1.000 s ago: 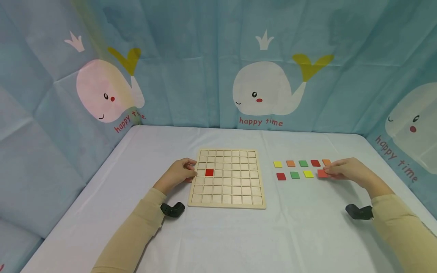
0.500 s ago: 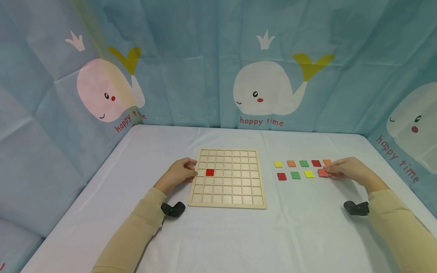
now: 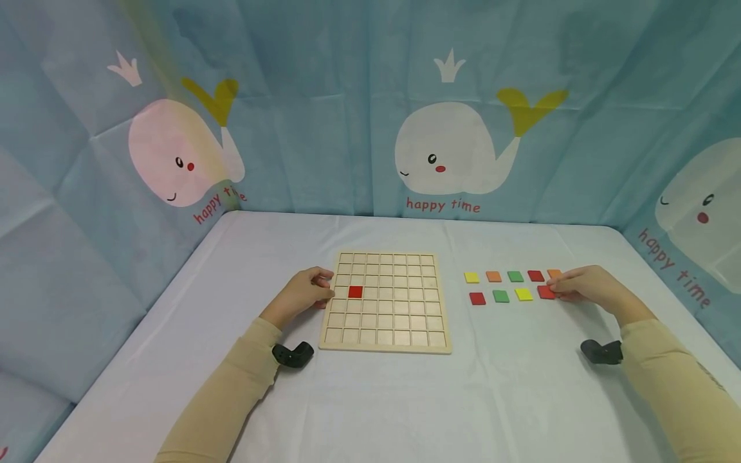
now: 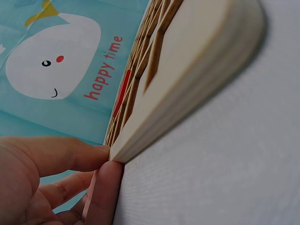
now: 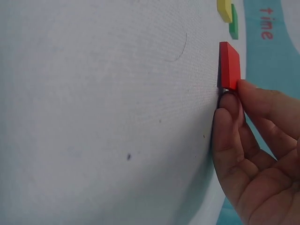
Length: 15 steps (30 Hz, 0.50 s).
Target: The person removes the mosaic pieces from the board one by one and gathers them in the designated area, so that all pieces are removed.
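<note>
My left hand [image 3: 301,294] is at the left edge of a square wooden grid board [image 3: 384,352]; in the left wrist view its thumb and a finger pinch the rim. One red tile [image 3: 356,292] lies in a cell toward the board's left side. Over on the right, my right hand [image 3: 596,289] pinches another red tile [image 3: 546,292] by its right side. In the right wrist view this tile [image 5: 229,65] is slightly tipped, close to the white cloth, with thumb and fingertips at its near end. An orange tile [image 3: 554,274] behind is partly covered by the hand.
Left of the held tile, the front row has a yellow tile [image 3: 523,294], a green tile [image 3: 500,296] and a dark red tile [image 3: 477,298]. Behind them lies a second row of coloured tiles. A blue whale-print curtain [image 3: 324,161] borders the table.
The right hand and wrist have shifted a little to the left, and the pinched red tile has changed its tilt, now looking darker. The left hand keeps its place on the board's edge.
</note>
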{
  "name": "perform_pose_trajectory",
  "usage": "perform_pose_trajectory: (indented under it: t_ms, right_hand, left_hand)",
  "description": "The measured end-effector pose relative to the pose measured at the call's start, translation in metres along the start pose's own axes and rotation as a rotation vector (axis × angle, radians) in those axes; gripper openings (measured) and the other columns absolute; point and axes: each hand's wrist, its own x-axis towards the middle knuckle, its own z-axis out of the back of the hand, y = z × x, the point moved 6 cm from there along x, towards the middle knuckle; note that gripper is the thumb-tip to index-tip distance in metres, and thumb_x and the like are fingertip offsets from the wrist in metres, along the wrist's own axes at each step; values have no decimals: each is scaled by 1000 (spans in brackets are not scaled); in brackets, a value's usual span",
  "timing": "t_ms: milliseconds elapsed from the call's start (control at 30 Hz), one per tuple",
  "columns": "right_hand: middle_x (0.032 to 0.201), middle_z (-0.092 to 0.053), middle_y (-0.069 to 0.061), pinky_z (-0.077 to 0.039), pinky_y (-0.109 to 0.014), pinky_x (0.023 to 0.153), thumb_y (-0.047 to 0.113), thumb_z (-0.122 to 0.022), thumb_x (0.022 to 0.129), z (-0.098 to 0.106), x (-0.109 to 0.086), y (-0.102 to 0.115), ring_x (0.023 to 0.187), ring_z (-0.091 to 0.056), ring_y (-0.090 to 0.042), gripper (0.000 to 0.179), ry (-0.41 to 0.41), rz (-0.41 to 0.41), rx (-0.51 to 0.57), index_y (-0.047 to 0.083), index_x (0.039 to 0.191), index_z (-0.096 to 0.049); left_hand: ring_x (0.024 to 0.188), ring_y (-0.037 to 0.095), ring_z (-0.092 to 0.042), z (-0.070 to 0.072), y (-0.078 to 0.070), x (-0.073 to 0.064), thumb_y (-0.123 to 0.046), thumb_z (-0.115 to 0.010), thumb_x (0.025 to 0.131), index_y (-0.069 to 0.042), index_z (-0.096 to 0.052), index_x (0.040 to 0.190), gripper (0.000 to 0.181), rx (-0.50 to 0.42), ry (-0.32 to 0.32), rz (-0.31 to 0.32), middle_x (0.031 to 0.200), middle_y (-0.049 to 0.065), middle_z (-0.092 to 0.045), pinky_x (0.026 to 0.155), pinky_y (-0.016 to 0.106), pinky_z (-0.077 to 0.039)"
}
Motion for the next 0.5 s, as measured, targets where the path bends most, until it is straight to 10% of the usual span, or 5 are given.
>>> perform_pose_trajectory:
  t_ms: [267,500]
  right_hand:
    - [85,-69,6,-51,-22,70,31,-73,90,-1,5,0,79,-62,-11,50,-16,-23,50,-6,122,-66]
    - [98,-72,-8,-54,-31,79,35,-71,90,1,3,-2,89,-63,-18,60,-30,-31,34,-9,129,-59]
  left_hand:
    - [75,15,-57,1,1,0,-7,-67,90,0,-54,134,46,9,-3,-1,100,10,-53,66,23,-55]
    - [77,15,-57,1,0,-2,-7,-67,90,-1,-54,134,46,2,-2,9,101,9,-53,67,23,-55]
